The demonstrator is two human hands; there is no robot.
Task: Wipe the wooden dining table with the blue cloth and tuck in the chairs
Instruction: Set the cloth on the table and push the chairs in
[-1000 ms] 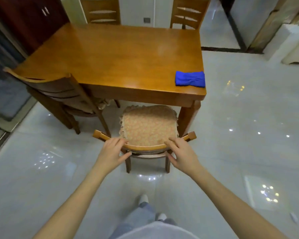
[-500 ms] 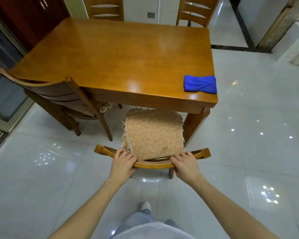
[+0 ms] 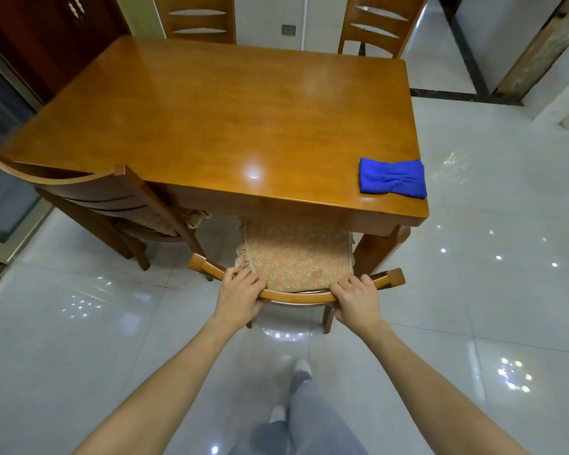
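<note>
A glossy pale tiled floor (image 3: 493,290) mirrors small ceiling lights. A dark red-brown cabinet (image 3: 46,37) stands at the far left, and a grey wall plate (image 3: 288,29) sits on the far wall.

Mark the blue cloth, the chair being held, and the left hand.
blue cloth (image 3: 393,177): head view, middle of the folded cloth.
chair (image 3: 296,295): head view, curved top rail between the hands.
left hand (image 3: 240,295): head view, back of the hand.

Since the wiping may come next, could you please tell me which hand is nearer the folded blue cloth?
Right. The right hand grips the wooden chair's curved backrest below the folded blue cloth; the left hand grips it farther left.
</note>
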